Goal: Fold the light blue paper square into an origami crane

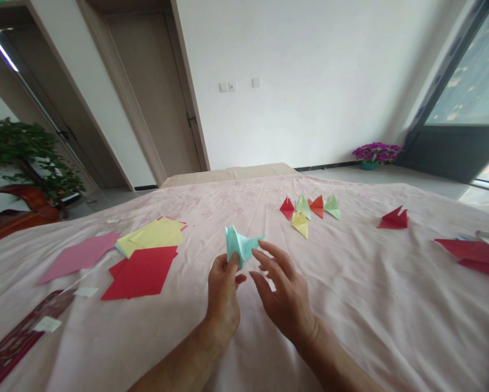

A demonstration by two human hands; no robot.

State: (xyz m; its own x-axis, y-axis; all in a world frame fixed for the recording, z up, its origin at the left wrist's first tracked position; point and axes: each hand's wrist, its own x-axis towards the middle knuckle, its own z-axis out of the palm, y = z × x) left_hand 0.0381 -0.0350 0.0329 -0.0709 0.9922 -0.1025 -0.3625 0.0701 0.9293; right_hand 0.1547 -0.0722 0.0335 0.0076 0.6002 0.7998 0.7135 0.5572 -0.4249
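Observation:
A light turquoise folded paper figure (239,246) is pinched at its lower edge between the thumb and fingers of my left hand (225,288). It stands upright above the cloth, with a pointed end stretching right. Beside that point is my right hand (284,291), its fingers apart and curved. One fingertip comes very close to the paper; whether it touches I cannot tell. Beyond my hands sits a group of small folded paper figures, among them a yellow one (300,223), a dark red one (287,208) and an orange one (317,206).
Left on the pink tablecloth (212,337) lie red sheets (146,272), yellow sheets (157,235) and pink sheets (79,256). To the right are a red folded figure (393,219) and red folded paper (473,251). A dark red patterned strip (19,337) runs along the left front.

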